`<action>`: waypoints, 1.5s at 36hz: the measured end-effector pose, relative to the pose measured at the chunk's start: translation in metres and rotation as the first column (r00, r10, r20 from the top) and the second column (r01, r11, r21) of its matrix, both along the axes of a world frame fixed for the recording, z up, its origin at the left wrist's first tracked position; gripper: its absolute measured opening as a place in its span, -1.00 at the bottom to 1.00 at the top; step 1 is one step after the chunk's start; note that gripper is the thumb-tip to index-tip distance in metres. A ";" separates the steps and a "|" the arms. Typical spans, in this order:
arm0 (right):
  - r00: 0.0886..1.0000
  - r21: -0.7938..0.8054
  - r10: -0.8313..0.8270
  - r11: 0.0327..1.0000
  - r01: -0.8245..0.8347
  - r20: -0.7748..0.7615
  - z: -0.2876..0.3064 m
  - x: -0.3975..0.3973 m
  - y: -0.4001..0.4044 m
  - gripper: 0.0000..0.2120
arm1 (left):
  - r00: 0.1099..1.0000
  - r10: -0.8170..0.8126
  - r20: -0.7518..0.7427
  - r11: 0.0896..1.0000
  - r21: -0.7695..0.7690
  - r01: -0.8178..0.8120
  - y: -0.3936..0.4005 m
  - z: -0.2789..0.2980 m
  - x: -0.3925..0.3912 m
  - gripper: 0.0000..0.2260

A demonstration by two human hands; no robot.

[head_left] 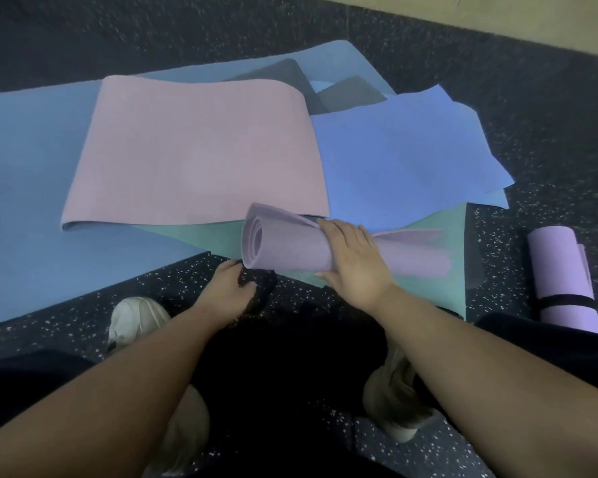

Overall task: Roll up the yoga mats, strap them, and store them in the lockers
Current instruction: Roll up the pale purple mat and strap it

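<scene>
Lilac yoga mat (290,248), rolled, lies across the teal mat's (439,267) near edge, under the right hand (354,262), which wraps over its middle. Left hand (227,288) sits just below the roll's open end, fingers curled down near something dark; cannot tell if it holds anything. Foam looks light, soft and springy, likely to unwind, so clamp mid-roll. Right of the hands: a strapped lilac roll (563,281). Beyond: pink mat (197,150), blue mat (408,160).

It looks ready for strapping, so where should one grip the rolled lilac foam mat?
Grip the rolled lilac foam mat round its tight middle, from above, as the right hand does. Its right end fans loose, and its left end shows an open spiral, so both ends would likely crush or unwind.
</scene>
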State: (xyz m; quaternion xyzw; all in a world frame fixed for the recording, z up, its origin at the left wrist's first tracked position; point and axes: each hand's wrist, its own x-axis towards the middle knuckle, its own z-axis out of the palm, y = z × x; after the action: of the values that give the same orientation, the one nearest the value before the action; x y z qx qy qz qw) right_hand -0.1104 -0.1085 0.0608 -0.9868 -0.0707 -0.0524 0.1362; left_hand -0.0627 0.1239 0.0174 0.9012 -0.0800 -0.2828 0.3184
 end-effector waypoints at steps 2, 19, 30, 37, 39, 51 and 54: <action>1.000 0.061 -0.018 0.998 0.018 0.000 0.011 0.004 0.008 -0.18 | 0.994 0.081 0.072 0.995 -0.072 -0.076 0.001 0.023 0.006 -0.59; 0.978 0.374 -0.034 0.921 0.112 -0.207 0.096 0.006 0.085 -0.25 | 0.949 0.192 0.251 0.817 -0.576 -0.013 0.043 0.188 -0.034 -0.47; 0.964 0.541 0.037 0.833 0.115 -0.262 0.098 -0.012 0.126 -0.19 | 0.811 0.354 0.466 0.882 -0.455 -0.123 0.052 0.192 -0.046 -0.44; 0.988 0.680 0.072 0.732 0.041 -0.138 0.115 -0.011 0.130 -0.05 | 0.849 0.274 0.452 0.914 -0.398 -0.083 0.049 0.208 -0.044 -0.41; 0.995 0.711 0.058 0.703 0.015 -0.078 0.119 -0.010 0.129 0.04 | 0.864 0.246 0.440 0.919 -0.390 -0.063 0.044 0.211 -0.043 -0.46; 1.000 0.728 -0.015 0.685 0.030 -0.026 0.141 -0.016 0.082 -0.09 | 0.918 -0.008 0.396 0.960 -0.255 0.118 0.001 0.225 -0.028 -0.46; 0.998 0.751 -0.032 0.658 0.061 -0.053 0.139 -0.016 0.076 -0.08 | 0.927 -0.021 0.374 0.960 -0.253 0.124 -0.006 0.219 -0.022 -0.40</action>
State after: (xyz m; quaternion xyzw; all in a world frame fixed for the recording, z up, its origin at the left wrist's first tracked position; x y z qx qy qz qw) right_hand -0.1259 -0.0325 0.2001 -0.8447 -0.0152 -0.0629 0.5314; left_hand -0.0849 0.1176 0.2362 0.8822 -0.2098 -0.1071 0.4077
